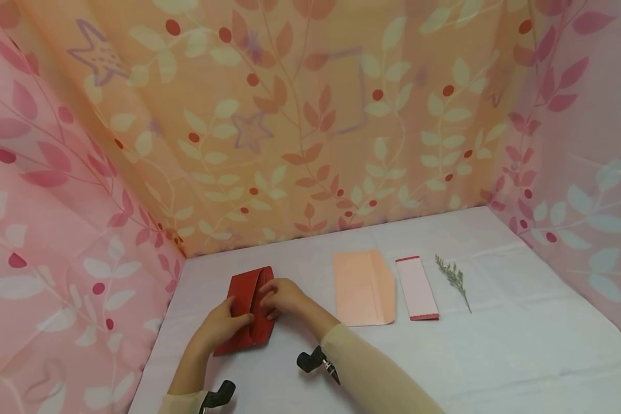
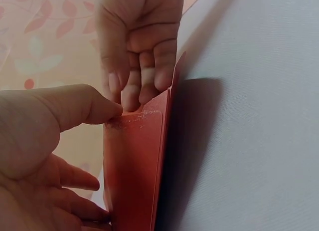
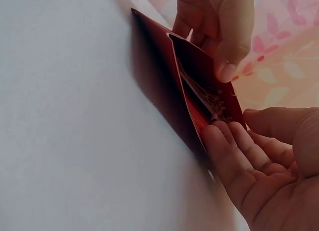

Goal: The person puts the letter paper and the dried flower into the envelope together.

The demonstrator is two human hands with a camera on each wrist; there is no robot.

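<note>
Red envelope point(image 1: 242, 290): smooth stiff paper, rectangular, at the bench's point(image 1: 497, 362) left side, mouth gaping; thin, pale, stem-like strands point(image 3: 213, 99) show inside.
Left hand point(image 1: 218, 326): pinching the envelope's edge, thumb at the mouth.
Right hand point(image 1: 286, 296): fingers loosely bent, tips at the mouth; cannot tell whether they pinch.
Peach envelope point(image 1: 353, 287): flat paper, tapered flap, right of the hands.
Pink strip point(image 1: 418, 289): narrow, red-ended, farther right.
Sprig point(image 1: 452, 276): feathery, thin-stemmed, rightmost.
Bench cover: white, faintly creased cloth.
</note>
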